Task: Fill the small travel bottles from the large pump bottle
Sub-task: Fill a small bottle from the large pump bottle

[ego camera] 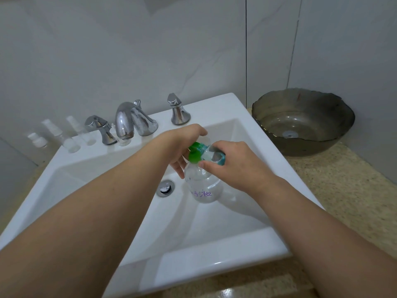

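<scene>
Both hands' grip on clear pump bottle (203, 186)

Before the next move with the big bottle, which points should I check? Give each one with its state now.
1. Left hand holds the pump bottle: ok.
2. Right hand grips the green pump head: ok.
3. Bottle is over the sink: ok.
4. Travel bottles stand upright on the sink ledge: ok.
5. A travel bottle is open and under the spout: not ok.
6. Liquid level in the pump bottle: cannot tell.
</scene>
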`<state>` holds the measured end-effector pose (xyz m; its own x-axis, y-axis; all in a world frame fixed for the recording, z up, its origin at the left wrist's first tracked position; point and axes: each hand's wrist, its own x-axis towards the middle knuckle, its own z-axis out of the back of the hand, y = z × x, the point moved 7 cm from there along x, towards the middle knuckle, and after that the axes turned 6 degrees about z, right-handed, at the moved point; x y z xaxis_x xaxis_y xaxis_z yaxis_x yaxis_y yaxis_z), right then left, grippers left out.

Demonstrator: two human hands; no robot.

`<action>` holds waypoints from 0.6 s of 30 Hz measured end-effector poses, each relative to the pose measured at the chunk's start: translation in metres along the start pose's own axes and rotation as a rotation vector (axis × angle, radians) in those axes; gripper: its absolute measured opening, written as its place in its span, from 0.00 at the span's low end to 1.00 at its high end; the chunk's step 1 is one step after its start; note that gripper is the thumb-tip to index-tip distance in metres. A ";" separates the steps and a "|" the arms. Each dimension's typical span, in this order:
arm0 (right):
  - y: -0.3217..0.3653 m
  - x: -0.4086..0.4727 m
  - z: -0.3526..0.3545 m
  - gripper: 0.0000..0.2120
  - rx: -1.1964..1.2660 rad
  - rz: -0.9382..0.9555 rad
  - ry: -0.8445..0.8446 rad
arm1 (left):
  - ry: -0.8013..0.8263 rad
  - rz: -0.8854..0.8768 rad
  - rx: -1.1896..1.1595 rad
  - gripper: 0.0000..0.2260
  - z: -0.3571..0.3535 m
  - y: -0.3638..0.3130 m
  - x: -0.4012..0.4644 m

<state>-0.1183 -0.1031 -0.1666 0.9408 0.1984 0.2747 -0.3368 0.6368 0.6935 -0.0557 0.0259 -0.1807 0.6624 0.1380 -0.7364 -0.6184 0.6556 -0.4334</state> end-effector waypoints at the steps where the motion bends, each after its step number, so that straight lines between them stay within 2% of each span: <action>1: 0.000 0.000 0.001 0.24 0.005 0.005 -0.008 | 0.025 0.006 0.000 0.26 0.001 -0.001 -0.001; 5: 0.000 0.000 0.000 0.25 0.025 0.011 -0.010 | 0.074 0.022 -0.011 0.28 0.002 -0.002 -0.001; 8: 0.000 0.001 0.000 0.24 0.029 0.016 -0.005 | 0.062 0.025 -0.002 0.27 0.001 -0.001 -0.001; 18: -0.005 -0.001 -0.006 0.20 -0.035 -0.042 0.065 | -0.207 -0.039 -0.042 0.15 -0.003 0.004 -0.008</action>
<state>-0.1171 -0.1021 -0.1739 0.9551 0.2181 0.2008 -0.2961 0.6712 0.6795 -0.0645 0.0250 -0.1778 0.7559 0.2654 -0.5985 -0.6049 0.6327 -0.4835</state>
